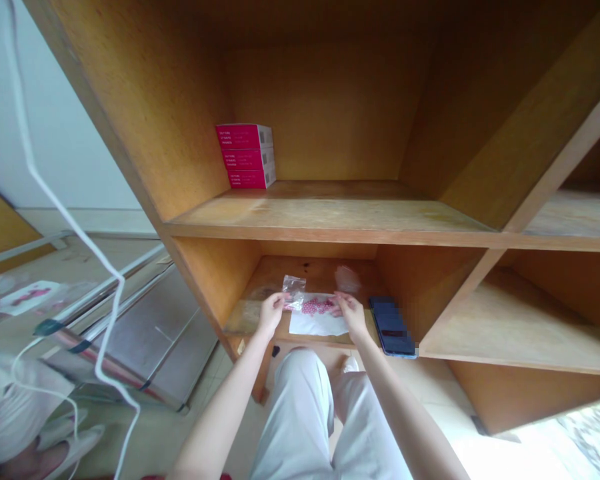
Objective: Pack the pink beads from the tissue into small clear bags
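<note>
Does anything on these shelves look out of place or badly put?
The dark phone lies at the front of the lower shelf, its near end seemingly past the edge. Small pink pieces lie loose on the white sheet.

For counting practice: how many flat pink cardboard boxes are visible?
3, stacked back left on the upper wooden shelf: top pink box, middle pink box, bottom pink box. Others may hide behind.

Three stacked boxes (247,157) are sitting on the upper shelf (330,213), against its left wall. On the lower shelf (270,273), a paper sheet (317,325) is lying between the left hand (271,312) and the right hand (349,312). A phone (391,327) is lying just right of the sheet, and a plastic bag (294,287) is lying behind its left corner.
</note>
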Demonstrator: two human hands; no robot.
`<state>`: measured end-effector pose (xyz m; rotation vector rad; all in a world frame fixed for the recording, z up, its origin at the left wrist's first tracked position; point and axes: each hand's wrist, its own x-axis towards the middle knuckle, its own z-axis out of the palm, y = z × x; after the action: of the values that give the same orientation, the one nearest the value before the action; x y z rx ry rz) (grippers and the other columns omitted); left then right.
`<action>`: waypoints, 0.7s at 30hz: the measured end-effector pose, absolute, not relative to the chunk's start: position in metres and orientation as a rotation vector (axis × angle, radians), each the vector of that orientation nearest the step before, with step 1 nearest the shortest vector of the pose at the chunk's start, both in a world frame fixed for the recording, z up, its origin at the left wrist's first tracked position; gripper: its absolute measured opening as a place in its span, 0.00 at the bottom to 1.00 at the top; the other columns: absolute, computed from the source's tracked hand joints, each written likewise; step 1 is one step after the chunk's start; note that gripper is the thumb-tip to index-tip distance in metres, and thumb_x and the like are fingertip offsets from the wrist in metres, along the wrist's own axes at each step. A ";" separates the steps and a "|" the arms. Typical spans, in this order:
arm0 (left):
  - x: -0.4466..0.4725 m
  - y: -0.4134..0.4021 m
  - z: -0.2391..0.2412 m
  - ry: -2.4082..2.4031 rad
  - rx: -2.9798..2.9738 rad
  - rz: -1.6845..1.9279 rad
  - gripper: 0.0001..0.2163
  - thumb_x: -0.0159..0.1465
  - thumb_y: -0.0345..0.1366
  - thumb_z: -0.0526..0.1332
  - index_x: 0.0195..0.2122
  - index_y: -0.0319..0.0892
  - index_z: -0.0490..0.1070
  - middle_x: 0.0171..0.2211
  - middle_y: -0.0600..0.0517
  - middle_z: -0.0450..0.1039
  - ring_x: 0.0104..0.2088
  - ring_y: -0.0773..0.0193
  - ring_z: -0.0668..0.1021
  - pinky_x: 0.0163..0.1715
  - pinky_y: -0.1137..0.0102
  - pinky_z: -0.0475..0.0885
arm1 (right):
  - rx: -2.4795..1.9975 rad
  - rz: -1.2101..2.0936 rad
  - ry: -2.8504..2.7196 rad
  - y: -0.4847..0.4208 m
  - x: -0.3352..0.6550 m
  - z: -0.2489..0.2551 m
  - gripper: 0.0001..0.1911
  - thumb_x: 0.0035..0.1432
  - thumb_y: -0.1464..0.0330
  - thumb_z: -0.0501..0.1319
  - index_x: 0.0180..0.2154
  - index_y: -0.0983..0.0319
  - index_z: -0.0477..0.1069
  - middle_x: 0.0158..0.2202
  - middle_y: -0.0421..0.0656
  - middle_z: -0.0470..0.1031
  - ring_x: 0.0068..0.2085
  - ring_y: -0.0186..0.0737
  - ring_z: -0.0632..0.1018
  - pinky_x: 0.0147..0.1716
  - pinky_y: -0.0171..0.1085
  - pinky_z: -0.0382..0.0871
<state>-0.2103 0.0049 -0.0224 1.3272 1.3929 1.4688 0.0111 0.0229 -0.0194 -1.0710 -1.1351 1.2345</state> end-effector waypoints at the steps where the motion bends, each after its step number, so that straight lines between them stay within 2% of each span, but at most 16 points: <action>1: -0.213 0.012 -0.025 1.462 1.324 1.469 0.08 0.58 0.33 0.53 0.36 0.37 0.69 0.38 0.46 0.72 0.37 0.64 0.75 0.36 0.69 0.71 | -1.083 1.198 -1.127 0.024 0.015 -0.026 0.23 0.48 0.54 0.55 0.40 0.65 0.65 0.35 0.49 0.74 0.24 0.37 0.75 0.22 0.36 0.69; 6: -0.219 0.039 -0.035 1.699 1.296 1.366 0.11 0.57 0.26 0.51 0.39 0.36 0.68 0.36 0.45 0.73 0.30 0.67 0.76 0.33 0.70 0.72 | -1.071 1.135 -1.123 0.025 0.023 -0.043 0.20 0.49 0.56 0.55 0.37 0.65 0.65 0.31 0.48 0.74 0.22 0.36 0.73 0.24 0.36 0.68; 15: -0.223 0.038 -0.037 2.111 1.688 1.052 0.11 0.56 0.26 0.52 0.38 0.41 0.70 0.39 0.48 0.72 0.40 0.62 0.73 0.42 0.68 0.64 | -1.109 1.065 -1.119 0.022 0.022 -0.044 0.21 0.47 0.56 0.54 0.36 0.67 0.67 0.29 0.47 0.74 0.22 0.34 0.72 0.24 0.35 0.68; 21: -0.220 0.030 -0.028 2.271 1.776 0.898 0.09 0.55 0.31 0.57 0.37 0.45 0.71 0.41 0.48 0.69 0.42 0.58 0.70 0.42 0.64 0.61 | -1.108 1.052 -1.161 0.020 0.023 -0.043 0.19 0.49 0.57 0.54 0.36 0.66 0.66 0.29 0.47 0.73 0.23 0.35 0.72 0.25 0.35 0.68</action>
<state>-0.2200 0.0301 -0.0283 1.7755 2.2710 0.8978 0.0234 0.0203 -0.0426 -1.1076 -1.1613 1.0523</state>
